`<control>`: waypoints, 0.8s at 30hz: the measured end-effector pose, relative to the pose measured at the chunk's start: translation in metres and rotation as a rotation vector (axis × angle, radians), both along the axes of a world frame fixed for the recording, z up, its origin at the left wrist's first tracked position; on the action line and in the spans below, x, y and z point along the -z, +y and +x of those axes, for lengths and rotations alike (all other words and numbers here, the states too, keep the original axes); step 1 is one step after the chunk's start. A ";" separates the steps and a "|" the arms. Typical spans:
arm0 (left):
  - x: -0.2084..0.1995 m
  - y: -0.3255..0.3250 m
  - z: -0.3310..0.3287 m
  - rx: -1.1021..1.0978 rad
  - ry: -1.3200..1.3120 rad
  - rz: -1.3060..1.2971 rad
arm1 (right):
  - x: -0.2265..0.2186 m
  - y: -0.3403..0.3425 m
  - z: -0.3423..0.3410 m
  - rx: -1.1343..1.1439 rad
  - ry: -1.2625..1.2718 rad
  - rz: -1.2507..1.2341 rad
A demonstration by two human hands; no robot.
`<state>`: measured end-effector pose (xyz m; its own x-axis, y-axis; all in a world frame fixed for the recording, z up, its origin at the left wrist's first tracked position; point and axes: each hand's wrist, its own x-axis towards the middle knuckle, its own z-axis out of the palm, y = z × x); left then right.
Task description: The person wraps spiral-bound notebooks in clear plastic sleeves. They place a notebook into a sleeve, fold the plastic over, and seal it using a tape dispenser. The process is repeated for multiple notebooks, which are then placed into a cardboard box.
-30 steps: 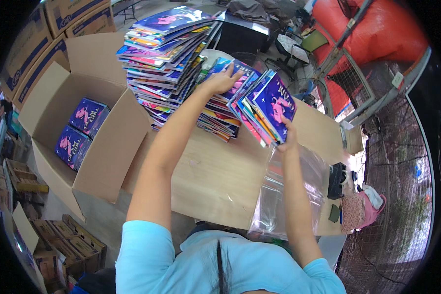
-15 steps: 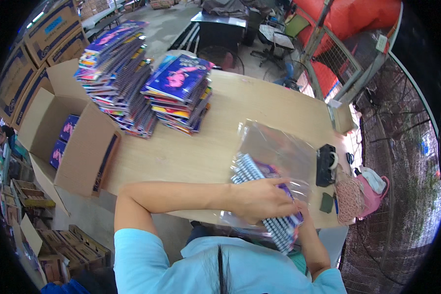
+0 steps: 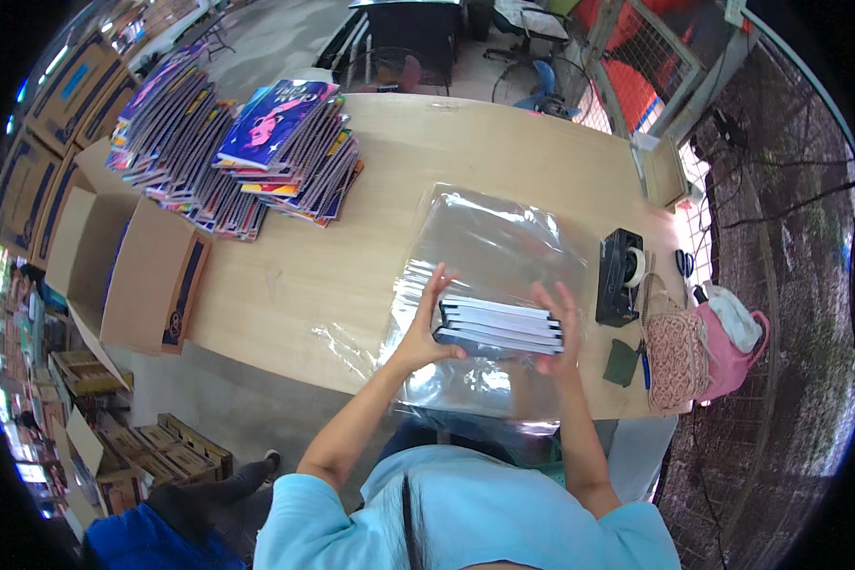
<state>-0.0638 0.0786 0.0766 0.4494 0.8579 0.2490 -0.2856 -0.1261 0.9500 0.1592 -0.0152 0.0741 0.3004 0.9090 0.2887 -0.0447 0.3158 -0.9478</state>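
Note:
A small stack of notebooks (image 3: 503,328) stands on edge between my hands, with white page edges facing up. My left hand (image 3: 420,332) grips its left end, thumb on the near side and fingers on the far side. At the other end, my right hand (image 3: 562,332) presses on the stack, its fingers slightly blurred. Beneath the stack lie clear plastic bags (image 3: 494,228), shiny and flat on the table. To the far left rise a tall pile of spiral notebooks (image 3: 185,142) and a shorter pile with a blue-purple cover (image 3: 275,123) on top.
An open cardboard box (image 3: 147,275) stands at the table's left edge. On the right are a black tape dispenser (image 3: 619,275), a dark green pad (image 3: 621,363), scissors (image 3: 684,263), a woven pouch (image 3: 674,361) and a pink bag (image 3: 731,347). A person's leg (image 3: 247,484) shows at lower left.
The notebooks, earlier tilted with spiral bindings showing near the table's edge, are now upright over the plastic. My left hand moved from across the stack to its left end. The view shifted.

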 end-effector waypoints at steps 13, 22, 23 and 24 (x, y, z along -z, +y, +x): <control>0.055 -0.012 0.016 0.018 0.198 -0.209 | 0.070 -0.015 -0.023 0.191 0.093 -0.078; 0.082 0.003 0.025 -0.136 0.164 0.051 | 0.111 -0.003 -0.032 0.295 0.496 -0.024; 0.086 0.008 0.027 -0.180 0.135 0.121 | 0.127 -0.004 -0.034 0.307 0.663 -0.013; 0.089 0.023 0.028 -0.270 0.197 0.416 | 0.134 -0.004 -0.033 0.371 0.594 -0.052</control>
<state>-0.0359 0.1021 -0.0127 0.2987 0.7966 0.5256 -0.0117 -0.5476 0.8366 0.1258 -0.0193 -0.0600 0.6872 0.7239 -0.0613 -0.4573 0.3655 -0.8108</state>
